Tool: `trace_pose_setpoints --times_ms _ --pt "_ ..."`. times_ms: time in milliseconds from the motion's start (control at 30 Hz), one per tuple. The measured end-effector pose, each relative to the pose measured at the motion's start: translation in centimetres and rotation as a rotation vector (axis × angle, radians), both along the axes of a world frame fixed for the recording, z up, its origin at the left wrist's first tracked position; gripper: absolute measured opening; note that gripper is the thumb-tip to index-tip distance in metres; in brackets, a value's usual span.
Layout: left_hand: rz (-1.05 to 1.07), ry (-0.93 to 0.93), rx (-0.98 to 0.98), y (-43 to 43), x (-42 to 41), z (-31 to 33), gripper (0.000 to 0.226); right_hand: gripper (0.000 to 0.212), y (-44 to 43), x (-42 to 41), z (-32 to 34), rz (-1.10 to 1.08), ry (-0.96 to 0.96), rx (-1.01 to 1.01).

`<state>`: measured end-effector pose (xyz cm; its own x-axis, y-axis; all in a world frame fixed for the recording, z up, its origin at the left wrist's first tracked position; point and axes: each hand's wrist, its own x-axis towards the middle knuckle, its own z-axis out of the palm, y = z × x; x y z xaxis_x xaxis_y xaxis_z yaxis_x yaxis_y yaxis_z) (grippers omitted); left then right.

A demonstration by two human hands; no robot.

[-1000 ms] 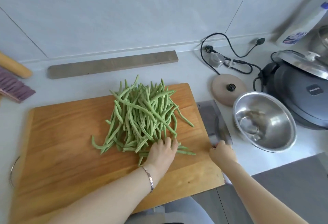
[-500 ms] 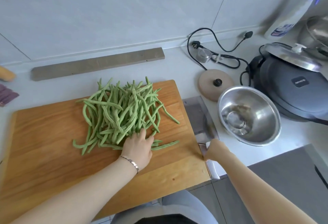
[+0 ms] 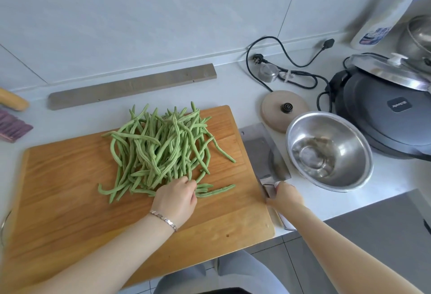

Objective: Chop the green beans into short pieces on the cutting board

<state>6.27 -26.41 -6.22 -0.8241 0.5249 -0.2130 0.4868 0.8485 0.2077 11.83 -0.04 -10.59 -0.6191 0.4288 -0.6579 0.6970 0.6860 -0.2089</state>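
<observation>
Green beans (image 3: 161, 149) are light and bendy. Your left hand (image 3: 173, 197) pinches their near ends; your right hand (image 3: 285, 194) grips the cleaver (image 3: 263, 154).

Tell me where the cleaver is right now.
In the head view the cleaver lies flat on the counter at the right, between the cutting board and the steel bowl, with the right hand gripping its handle.
</observation>
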Motion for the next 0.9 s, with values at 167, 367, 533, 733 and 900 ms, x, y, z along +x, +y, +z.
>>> trace_pose_setpoints --times_ms 167,367,533,733,900 --pt "-0.041 0.021 0.03 0.0 0.6 -0.7 0.026 0.034 -0.4 0.4 1.5 -0.184 0.142 -0.03" --pt "-0.121 0.045 -0.134 1.4 0.5 -2.4 0.05 0.005 -2.1 0.0 6.0 -0.295 0.304 -0.146" --pt "-0.085 -0.032 -0.344 3.8 0.5 -2.8 0.034 0.011 -4.0 -0.5 9.5 -0.333 0.384 -0.307" --pt "-0.167 -0.02 -0.369 3.1 1.6 -3.6 0.033 0.022 -5.8 -1.3 11.6 -0.207 0.474 -0.392" --pt "-0.106 0.064 -0.178 -0.1 2.1 -1.8 0.036 0.012 -7.3 -2.6 12.9 -0.01 0.507 -0.501"
